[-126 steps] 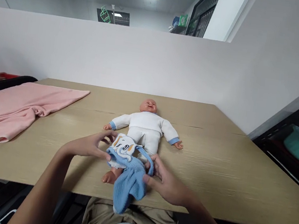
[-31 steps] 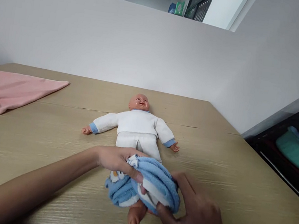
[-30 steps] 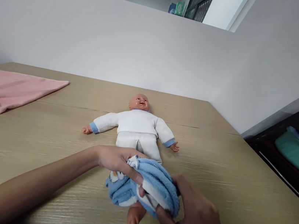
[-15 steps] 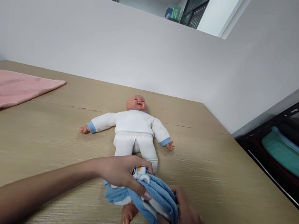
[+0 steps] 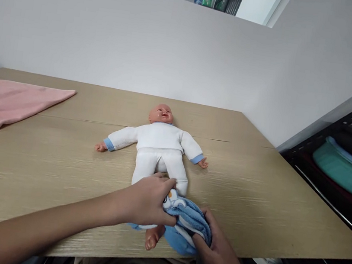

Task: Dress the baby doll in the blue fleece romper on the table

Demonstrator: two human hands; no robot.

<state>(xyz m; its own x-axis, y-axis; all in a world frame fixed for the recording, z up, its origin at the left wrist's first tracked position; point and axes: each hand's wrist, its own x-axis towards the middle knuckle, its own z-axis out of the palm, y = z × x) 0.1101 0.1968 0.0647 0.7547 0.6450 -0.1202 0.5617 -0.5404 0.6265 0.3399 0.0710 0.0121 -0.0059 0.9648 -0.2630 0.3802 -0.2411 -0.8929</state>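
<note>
While the doll lies on its back along the wooden table, head toward the white partition, both hands work at its lower legs.

Left hand: fingers curled shut over the bunched blue garment, thumb side pressed at the doll's shins.

Right hand: fingers closed on the garment's near edge, at the table's front lip.

Blue garment: gathered round the doll's ankles; one bare foot shows beneath it.

Pink cloth: spread far left, well apart.

Shelving: right, holding a teal basin.

Risk, as judged: the doll's feet overhang near the edge, so a hard pull could drag it off; bunched fabric may snag on a foot.
</note>
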